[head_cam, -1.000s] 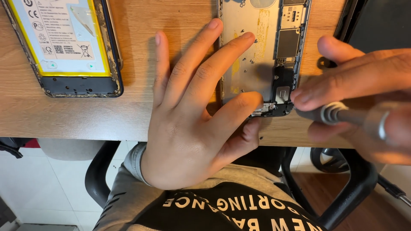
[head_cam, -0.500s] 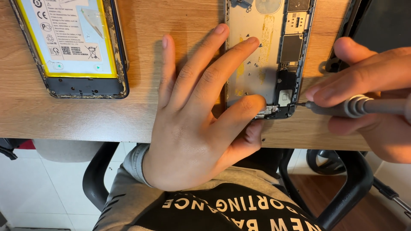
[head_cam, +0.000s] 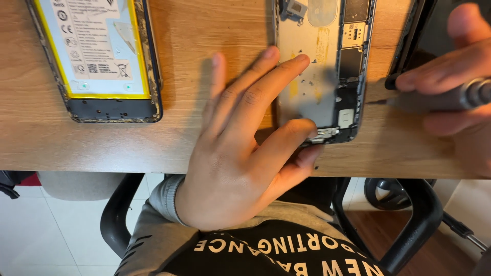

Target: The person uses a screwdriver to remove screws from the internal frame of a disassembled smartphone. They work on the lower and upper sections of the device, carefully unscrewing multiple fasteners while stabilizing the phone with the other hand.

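An opened silver phone body (head_cam: pixel 323 66) lies on the wooden desk (head_cam: pixel 215 41), its inner boards and parts bare. My left hand (head_cam: pixel 245 148) lies flat on it, fingers spread, with the index finger and thumb pinching its lower left corner. My right hand (head_cam: pixel 452 87) grips a small grey screwdriver (head_cam: pixel 434 99) at the right. Its thin tip points left and hangs just off the phone's right edge, not touching it.
A second opened phone (head_cam: pixel 99 56) with a yellow-edged battery lies at the upper left. A dark screen panel (head_cam: pixel 414 36) stands beside the silver phone's right edge. The desk's front edge runs below my hands; a black chair (head_cam: pixel 409 225) and my lap are under it.
My right hand has drawn the screwdriver to the right, away from the phone's bottom corner. My left hand stays pressed on the phone. The view has shifted slightly.
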